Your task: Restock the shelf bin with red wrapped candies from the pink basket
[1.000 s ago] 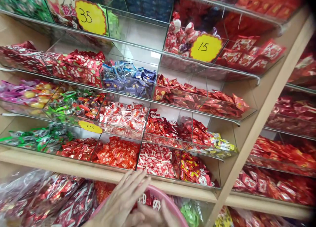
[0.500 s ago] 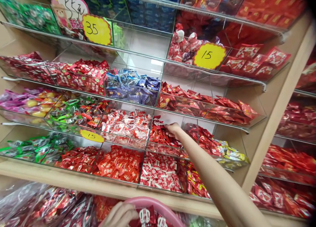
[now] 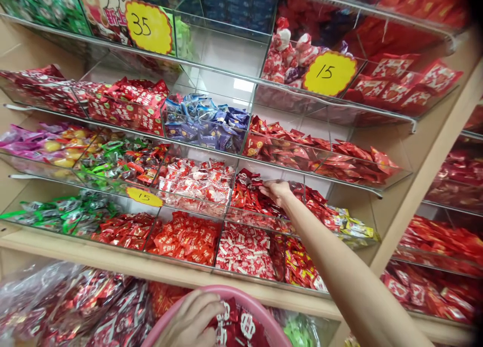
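My right hand [image 3: 277, 191] reaches into a shelf compartment of dark red wrapped candies [image 3: 245, 196]. Its fingers point left, slightly bent and apart, just above the wrappers, and no packet shows in them. At the bottom, my left hand [image 3: 194, 314] lies over the left rim of a pink basket [image 3: 264, 307], its fingers bent inward over the edge. Inside the basket are dark red packets with white print [image 3: 245, 327], close to those fingertips. The palm side of my left hand is hidden.
Clear-walled shelf bins hold red-and-white candies [image 3: 196, 183], blue packets [image 3: 211, 131] and orange-red packets [image 3: 184, 239]. Yellow price tags [image 3: 330, 74] hang on the fronts. A wooden upright [image 3: 426, 156] stands at the right. Bagged candy [image 3: 83, 307] lies at the lower left, below the wooden ledge [image 3: 113, 256].
My right hand has shifted slightly right, and its fingers look more spread. The basket and my left hand show higher in the picture, while the upper shelves sit a little higher too.
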The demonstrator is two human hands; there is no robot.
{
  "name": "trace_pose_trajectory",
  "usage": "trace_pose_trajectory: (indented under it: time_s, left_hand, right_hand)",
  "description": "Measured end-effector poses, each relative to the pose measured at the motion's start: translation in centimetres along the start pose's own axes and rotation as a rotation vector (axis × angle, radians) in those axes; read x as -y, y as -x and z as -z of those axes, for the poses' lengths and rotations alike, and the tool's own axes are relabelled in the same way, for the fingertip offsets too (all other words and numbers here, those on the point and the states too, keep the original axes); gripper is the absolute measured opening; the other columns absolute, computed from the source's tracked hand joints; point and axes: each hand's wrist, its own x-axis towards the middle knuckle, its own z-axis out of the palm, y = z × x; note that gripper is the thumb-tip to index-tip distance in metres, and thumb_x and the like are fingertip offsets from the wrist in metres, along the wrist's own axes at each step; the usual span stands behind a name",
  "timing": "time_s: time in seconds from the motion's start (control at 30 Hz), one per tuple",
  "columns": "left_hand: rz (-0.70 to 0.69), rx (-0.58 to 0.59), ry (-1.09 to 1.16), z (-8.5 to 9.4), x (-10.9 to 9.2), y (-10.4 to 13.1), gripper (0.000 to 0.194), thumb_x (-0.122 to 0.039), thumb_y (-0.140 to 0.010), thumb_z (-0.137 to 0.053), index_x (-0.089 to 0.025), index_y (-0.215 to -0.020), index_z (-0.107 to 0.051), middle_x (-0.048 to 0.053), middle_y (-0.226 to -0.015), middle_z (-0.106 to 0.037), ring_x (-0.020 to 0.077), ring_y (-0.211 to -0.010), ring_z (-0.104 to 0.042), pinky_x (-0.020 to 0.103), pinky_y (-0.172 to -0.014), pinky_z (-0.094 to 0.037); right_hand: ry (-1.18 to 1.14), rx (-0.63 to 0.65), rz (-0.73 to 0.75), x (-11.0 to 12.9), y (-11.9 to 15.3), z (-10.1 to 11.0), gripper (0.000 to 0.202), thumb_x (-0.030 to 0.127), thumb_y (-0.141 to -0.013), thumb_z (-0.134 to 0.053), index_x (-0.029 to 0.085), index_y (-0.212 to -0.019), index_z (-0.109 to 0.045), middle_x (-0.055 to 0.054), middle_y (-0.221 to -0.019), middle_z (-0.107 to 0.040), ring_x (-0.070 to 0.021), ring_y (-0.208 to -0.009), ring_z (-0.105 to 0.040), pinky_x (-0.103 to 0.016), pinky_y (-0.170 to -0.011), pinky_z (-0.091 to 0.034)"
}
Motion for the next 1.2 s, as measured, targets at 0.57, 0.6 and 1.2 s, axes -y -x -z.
trace_pose_trajectory:
  time_s: [0.57, 0.6, 1.2]
  left_hand:
    - [1.066, -0.236, 1.343, 0.7, -1.7, -7.1, 0.043, -0.040, -0.081, -0.057, -0.015, -0.116, -0.052, 0.008, -0.101, -0.064, 0.0183, -0.092, -0.059, 0.033, -0.083, -0.047]
    - [1.059, -0.209, 1.372, 0.5, -1.9, -6.7, 0.039, -0.038, -0.080, -0.060, -0.014, -0.110, -0.055, 0.008, -0.098, -0.064, 0.0177, -0.089, -0.059, 0.032, -0.082, -0.047]
    - [1.186, 0.178, 1.347, -0.4, -1.3, -0.2, 0.025, -0.030, -0.066, -0.073, -0.014, -0.081, -0.061, 0.000, -0.069, -0.067, 0.0093, -0.058, -0.059, 0.026, -0.061, -0.048]
  right_hand:
    - [-0.319, 0.162, -0.120, -11.2, 23.1, 4.7, 0.032, 0.026, -0.059, -0.079, 0.018, -0.079, -0.055, 0.002, -0.070, -0.067, -0.0134, -0.069, -0.067, -0.026, -0.072, -0.056]
    - [-0.297, 0.183, -0.140, -12.2, 24.0, 4.8, 0.033, 0.029, -0.060, -0.079, 0.019, -0.080, -0.055, 0.002, -0.071, -0.067, -0.0137, -0.069, -0.067, -0.026, -0.072, -0.055]
    - [-0.116, 0.285, -0.220, -16.0, 25.1, 6.8, 0.022, 0.037, -0.068, -0.071, 0.018, -0.078, -0.066, -0.001, -0.079, -0.065, -0.0136, -0.073, -0.058, -0.025, -0.069, -0.049]
